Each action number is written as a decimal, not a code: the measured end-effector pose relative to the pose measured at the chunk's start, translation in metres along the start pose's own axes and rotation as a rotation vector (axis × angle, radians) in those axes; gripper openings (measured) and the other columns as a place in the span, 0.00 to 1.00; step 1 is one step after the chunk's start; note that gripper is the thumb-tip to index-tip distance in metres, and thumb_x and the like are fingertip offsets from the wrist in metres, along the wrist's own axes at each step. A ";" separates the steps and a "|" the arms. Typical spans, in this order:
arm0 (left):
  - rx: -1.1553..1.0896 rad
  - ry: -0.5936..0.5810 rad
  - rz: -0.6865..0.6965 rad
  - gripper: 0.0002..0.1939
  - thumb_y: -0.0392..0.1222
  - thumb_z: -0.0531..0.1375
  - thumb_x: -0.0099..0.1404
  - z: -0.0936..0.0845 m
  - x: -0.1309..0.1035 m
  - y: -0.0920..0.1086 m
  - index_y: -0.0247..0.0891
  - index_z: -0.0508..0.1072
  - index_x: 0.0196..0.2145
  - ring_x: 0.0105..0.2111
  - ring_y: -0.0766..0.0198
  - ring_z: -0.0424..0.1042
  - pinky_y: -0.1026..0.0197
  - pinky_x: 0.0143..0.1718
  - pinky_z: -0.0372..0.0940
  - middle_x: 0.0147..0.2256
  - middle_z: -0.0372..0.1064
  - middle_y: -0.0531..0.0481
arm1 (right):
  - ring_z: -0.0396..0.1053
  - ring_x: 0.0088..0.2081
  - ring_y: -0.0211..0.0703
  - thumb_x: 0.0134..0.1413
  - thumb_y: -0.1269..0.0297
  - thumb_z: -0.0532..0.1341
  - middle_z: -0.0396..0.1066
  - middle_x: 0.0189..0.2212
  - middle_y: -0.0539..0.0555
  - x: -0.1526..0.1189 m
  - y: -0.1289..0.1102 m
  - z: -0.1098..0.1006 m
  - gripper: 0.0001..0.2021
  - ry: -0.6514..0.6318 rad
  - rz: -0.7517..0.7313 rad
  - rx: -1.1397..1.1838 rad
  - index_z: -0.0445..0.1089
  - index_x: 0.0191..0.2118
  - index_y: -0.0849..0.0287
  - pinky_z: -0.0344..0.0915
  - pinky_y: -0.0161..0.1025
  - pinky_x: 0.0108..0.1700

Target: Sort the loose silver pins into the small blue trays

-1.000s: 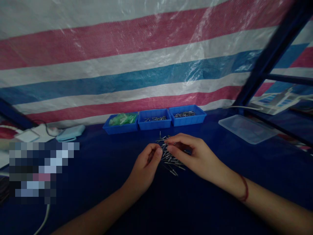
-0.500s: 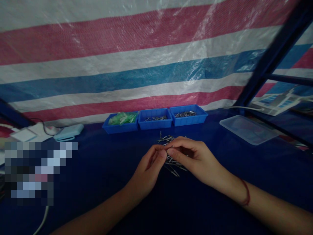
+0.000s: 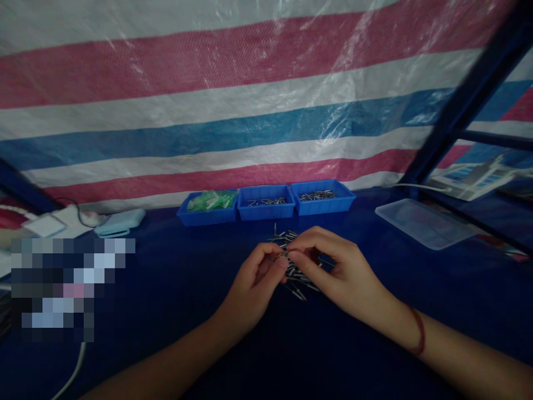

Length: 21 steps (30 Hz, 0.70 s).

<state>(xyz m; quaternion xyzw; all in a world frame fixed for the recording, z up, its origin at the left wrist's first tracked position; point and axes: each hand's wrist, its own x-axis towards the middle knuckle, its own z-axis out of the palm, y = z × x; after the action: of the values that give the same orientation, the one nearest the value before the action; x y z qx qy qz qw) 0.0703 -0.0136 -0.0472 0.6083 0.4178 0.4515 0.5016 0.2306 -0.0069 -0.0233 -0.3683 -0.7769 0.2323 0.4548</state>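
Note:
Over a loose pile of blind rivets [image 3: 300, 276], my left hand [image 3: 260, 278] and my right hand [image 3: 328, 261] meet fingertip to fingertip. Thumb and fingers of the left are closed on what looks like a thin metal blind rivet, mostly covered by the fingers. The right thumb and index finger are pinched together at the same spot, and what lies between them is too small to make out. Parts of the pile are hidden behind both hands. One rivet [image 3: 275, 230] stands out at the pile's far edge.
Three blue bins stand along the back: one with green plastic packets [image 3: 211, 200], a middle bin [image 3: 266, 210] and a right bin [image 3: 327, 206] with metal pieces. A clear plastic lid [image 3: 425, 223] lies right. A light-blue case [image 3: 120, 223] and white cable [image 3: 75, 369] are left.
Both hands stay together over the pile; their fingertips have shifted slightly, and the right knuckles sit a little higher. The whole view has moved slightly.

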 end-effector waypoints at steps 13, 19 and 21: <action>0.115 0.159 0.049 0.09 0.46 0.57 0.60 -0.005 -0.002 0.002 0.38 0.64 0.31 0.24 0.68 0.61 0.64 0.26 0.58 0.24 0.59 0.56 | 0.66 0.30 0.37 0.58 0.70 0.54 0.68 0.28 0.51 -0.006 0.004 0.011 0.07 -0.160 -0.023 0.008 0.69 0.34 0.58 0.64 0.36 0.34; 0.090 0.139 -0.007 0.15 0.48 0.57 0.60 -0.004 -0.002 -0.005 0.39 0.60 0.42 0.28 0.66 0.65 0.63 0.28 0.61 0.33 0.62 0.51 | 0.67 0.32 0.38 0.59 0.68 0.52 0.69 0.29 0.52 0.013 0.011 -0.014 0.09 0.051 -0.147 -0.260 0.68 0.33 0.60 0.63 0.36 0.36; 0.132 0.129 -0.002 0.17 0.48 0.57 0.61 -0.003 -0.002 -0.008 0.40 0.59 0.45 0.30 0.66 0.65 0.62 0.29 0.62 0.37 0.62 0.49 | 0.67 0.31 0.40 0.59 0.66 0.52 0.69 0.29 0.54 0.027 0.026 -0.030 0.10 0.259 -0.126 -0.506 0.69 0.32 0.61 0.62 0.38 0.35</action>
<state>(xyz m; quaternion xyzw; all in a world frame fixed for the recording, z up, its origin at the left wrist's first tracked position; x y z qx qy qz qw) 0.0665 -0.0132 -0.0552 0.6091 0.4788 0.4608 0.4329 0.2575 0.0316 -0.0124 -0.4477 -0.7669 -0.0467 0.4573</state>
